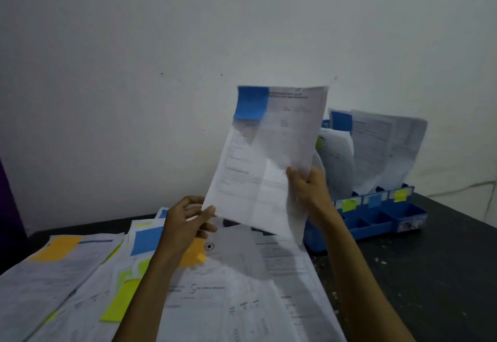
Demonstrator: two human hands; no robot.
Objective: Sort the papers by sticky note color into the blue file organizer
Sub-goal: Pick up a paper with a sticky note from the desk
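Both hands are clamped on one sheet: the left hand (188, 223) pinches its lower left corner and the right hand (306, 188) grips its right edge higher up, so the held paper (269, 159) hangs upright above the pile, a single blue sticky note (251, 102) at its top left. The step in hand looks like filing a blue-tagged sheet. The next move calls for swinging it right to the blue file organizer (376, 223), finding the slot behind the blue label (374, 201), and sliding it down edge first without buckling. That slot seems to hold a standing paper with a blue note (341, 122) already; another standing sheet, in front of it, carries a lime note (320, 141). Three labels show on the organizer's front rail: one blue between two yellowish ones. On the bench (430, 274) the loose pile (242, 301) shows two orange notes, at least one blue and at least one lime. How many sheets lie there cannot be counted.
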